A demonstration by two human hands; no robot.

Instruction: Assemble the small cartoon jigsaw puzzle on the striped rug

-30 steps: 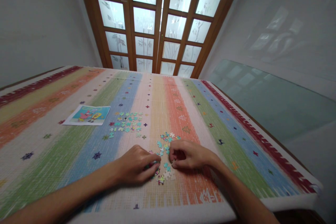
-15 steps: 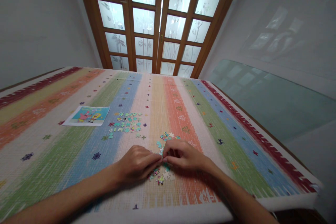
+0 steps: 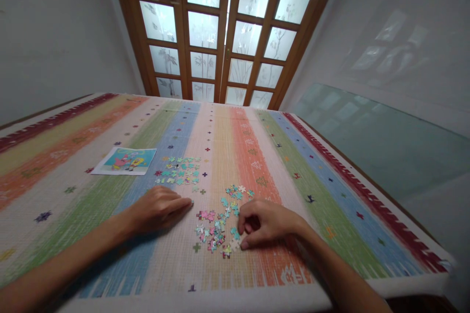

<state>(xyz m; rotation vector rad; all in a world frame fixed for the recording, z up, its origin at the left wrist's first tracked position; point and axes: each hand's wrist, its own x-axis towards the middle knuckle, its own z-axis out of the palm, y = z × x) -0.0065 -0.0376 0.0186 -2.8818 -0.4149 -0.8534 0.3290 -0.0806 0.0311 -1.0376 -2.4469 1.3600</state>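
Note:
My left hand [image 3: 161,207] is closed, with a small jigsaw puzzle piece [image 3: 192,202] pinched at its fingertips. It hovers just in front of the rows of puzzle pieces [image 3: 179,173], which lie laid out with small gaps. My right hand [image 3: 266,222] is curled with a gap between thumb and index finger, and I see nothing in it. Its fingertips are at the right edge of a loose pile of puzzle pieces [image 3: 218,230], beside a pale piece [image 3: 235,243]. Pink, teal and yellow pieces show in the pile.
A picture sheet [image 3: 125,161] with two cartoon figures lies left of the rows. Beneath everything is a striped tablecloth [image 3: 176,259] on a large table. Wooden doors [image 3: 223,58] with frosted panes stand beyond, and a greenish glass panel [image 3: 367,127] leans at the right wall.
My hands were together over the pile and have parted. My left hand has moved left toward the rows with a piece; my right hand has shifted slightly right, its fingers parting.

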